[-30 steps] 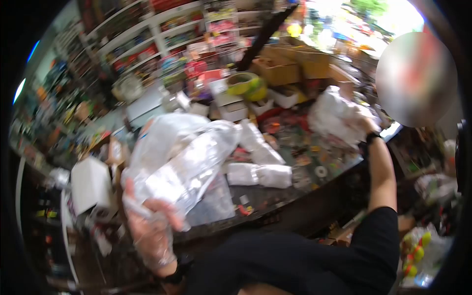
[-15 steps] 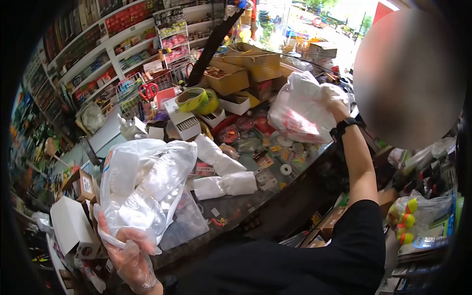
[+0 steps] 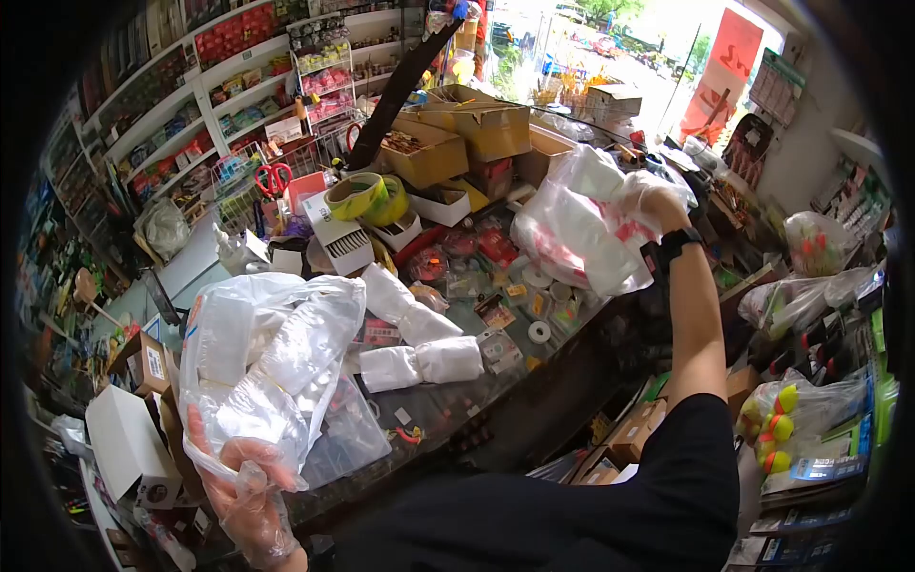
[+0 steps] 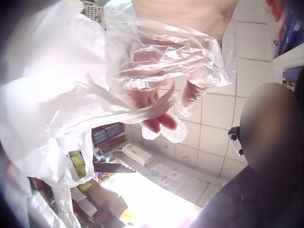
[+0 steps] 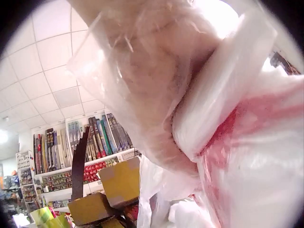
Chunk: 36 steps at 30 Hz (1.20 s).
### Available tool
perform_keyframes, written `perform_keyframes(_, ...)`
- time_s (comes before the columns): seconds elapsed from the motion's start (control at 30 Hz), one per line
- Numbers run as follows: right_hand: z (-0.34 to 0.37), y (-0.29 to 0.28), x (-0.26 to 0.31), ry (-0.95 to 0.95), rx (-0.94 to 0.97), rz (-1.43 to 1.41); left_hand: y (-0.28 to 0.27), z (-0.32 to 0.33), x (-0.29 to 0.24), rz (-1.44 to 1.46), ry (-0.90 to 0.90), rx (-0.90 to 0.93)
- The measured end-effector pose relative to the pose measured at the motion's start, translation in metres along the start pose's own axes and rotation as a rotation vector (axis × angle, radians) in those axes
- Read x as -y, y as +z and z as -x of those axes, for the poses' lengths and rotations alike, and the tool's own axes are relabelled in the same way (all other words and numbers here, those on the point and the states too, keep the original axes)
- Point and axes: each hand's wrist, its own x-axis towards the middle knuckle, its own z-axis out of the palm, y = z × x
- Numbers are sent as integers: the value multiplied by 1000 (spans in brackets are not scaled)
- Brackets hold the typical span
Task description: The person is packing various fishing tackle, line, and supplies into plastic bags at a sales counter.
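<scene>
My left hand, in a clear plastic glove, holds a white plastic bag at the left of the counter. The bag's handle strip runs across the fingers in the left wrist view. White wrapped bundles show through the bag's opening. My right hand, also gloved, grips a white plastic bag with red print at the far right of the counter. Its folded top is bunched against the palm in the right wrist view. Two white wrapped bundles, one upper and one lower, lie between the bags.
Behind stand cardboard boxes, yellow-green tape rolls and a small white box. A clear flat plastic bag lies at the counter's front. A white carton stands at the left, and a bag of yellow-red balls at the right.
The head view has turned, so the scene sits further left. The right hand keeps its grip while its bag tilts and spreads, its red print shifting. The left hand stays with its bag.
</scene>
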Motion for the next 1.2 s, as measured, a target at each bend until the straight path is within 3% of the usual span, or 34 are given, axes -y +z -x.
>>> perform_keyframes(0.03,6,-11,8,45,-17,23,-1,0,2,-2,-6,8)
perform_keyframes(0.07,17,-16,18,-93,-114,53,-2,0,7,20,-5,7)
perform_keyframes(0.1,7,13,-4,-27,-307,-159,-4,1,8,39,-8,7)
perform_keyframes(0.13,-12,27,-5,41,-236,-110,-1,2,8,39,-12,16)
perform_keyframes(0.2,-37,59,-3,-46,-230,202,9,3,5,17,-44,-25)
perform_keyframes(0.23,-31,61,10,24,-100,237,9,3,5,21,-40,-29)
perform_keyframes(0.37,-22,116,33,98,-22,10,3,-1,5,7,0,-1)
perform_keyframes(0.67,-63,173,37,166,-149,-233,3,11,3,-55,73,5)
perform_keyframes(0.77,-111,173,18,148,-235,-237,-5,19,1,-77,87,-16)
perform_keyframes(0.8,-57,119,41,130,-133,-129,-9,20,2,-84,87,-26)
perform_keyframes(0.9,-30,46,56,110,-137,62,-14,16,6,-55,77,-3)
perform_keyframes(0.97,-68,41,45,136,-78,229,-12,16,7,-38,68,20)
perform_keyframes(1.03,-128,69,14,41,-111,465,-13,15,12,-8,62,38)
perform_keyframes(1.07,-86,37,23,195,-110,189,-14,15,13,16,61,52)
perform_keyframes(1.2,-52,73,-20,184,-83,124,-17,16,7,86,31,0)
